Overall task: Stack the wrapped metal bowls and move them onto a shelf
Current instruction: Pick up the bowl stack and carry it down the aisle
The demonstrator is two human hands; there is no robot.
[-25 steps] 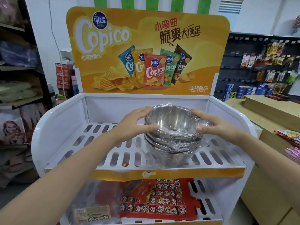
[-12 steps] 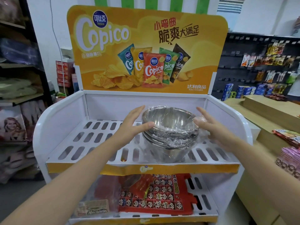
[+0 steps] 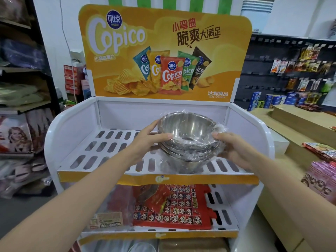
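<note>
A stack of metal bowls (image 3: 189,131) wrapped in clear plastic film is on the right half of the white slotted top shelf (image 3: 101,151) of a chip display stand. The stack tilts slightly toward me. My left hand (image 3: 145,140) grips its left rim, thumb on the near edge and fingers behind. My right hand (image 3: 234,150) holds the right side, thumb over the rim and fingers under the lower bowls. Whether the stack's bottom rests on the shelf or hangs just above it is hidden by the film.
The left half of the top shelf has only open slots. A lower shelf (image 3: 223,215) holds a red snack pack (image 3: 174,210) and clear bags. A wooden counter (image 3: 300,128) stands at the right, dark racks (image 3: 21,88) at the left.
Half a second ago my right hand was off the stack with its fingers spread; it has closed on the right rim again. The left hand stayed on the stack.
</note>
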